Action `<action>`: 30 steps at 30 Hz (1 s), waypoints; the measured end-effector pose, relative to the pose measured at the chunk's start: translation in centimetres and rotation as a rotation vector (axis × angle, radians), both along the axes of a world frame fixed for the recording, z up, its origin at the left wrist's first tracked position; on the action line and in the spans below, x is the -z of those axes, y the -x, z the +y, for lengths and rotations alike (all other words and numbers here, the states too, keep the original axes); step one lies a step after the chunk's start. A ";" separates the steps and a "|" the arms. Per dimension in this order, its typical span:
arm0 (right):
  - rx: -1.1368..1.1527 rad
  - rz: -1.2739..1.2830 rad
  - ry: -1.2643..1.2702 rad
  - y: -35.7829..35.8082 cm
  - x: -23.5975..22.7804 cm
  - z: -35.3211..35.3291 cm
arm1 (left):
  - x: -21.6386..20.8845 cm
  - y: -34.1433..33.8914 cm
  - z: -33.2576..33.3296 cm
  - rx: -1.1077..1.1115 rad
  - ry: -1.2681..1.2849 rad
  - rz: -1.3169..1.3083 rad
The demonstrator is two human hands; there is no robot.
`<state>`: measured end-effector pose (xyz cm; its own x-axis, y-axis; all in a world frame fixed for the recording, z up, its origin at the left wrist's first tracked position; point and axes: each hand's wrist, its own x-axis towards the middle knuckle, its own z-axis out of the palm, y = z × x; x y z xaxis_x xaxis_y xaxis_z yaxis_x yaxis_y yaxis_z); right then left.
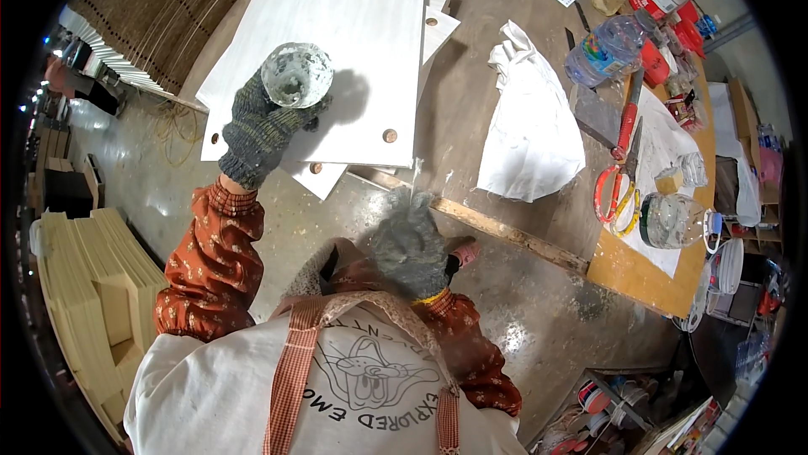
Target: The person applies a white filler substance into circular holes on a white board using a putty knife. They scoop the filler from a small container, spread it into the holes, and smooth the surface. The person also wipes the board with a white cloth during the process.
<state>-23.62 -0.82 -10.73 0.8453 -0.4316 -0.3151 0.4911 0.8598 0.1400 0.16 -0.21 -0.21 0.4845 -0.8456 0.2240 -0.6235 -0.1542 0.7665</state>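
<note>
Nearest, the right hand (pixel 410 246) in its grey glove hangs close to the chest, seemingly curled around a thin stick, though I cannot tell for sure. Farther out, the left hand (pixel 263 122) grips one glass jar (pixel 296 74) above the white boards (pixel 353 42), at least three stacked. Judging by this, coating the top board is under way; next the stick must reach the jar.

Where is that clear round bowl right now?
In the head view, the clear bowl is held up in the gloved left hand, upper left of centre, above the stack of white sheets with round holes on the table.
</note>
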 end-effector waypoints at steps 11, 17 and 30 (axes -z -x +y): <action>0.102 0.046 0.190 0.3 -0.2 -0.1 | -0.2 0.2 0.0 -0.006 -0.025 0.088; 0.201 0.490 0.366 1.0 -4.4 0.0 | 0.0 0.4 0.0 0.016 0.033 0.244; 0.426 1.310 2.070 2.8 0.7 -0.4 | 0.5 0.0 0.1 0.032 0.082 0.306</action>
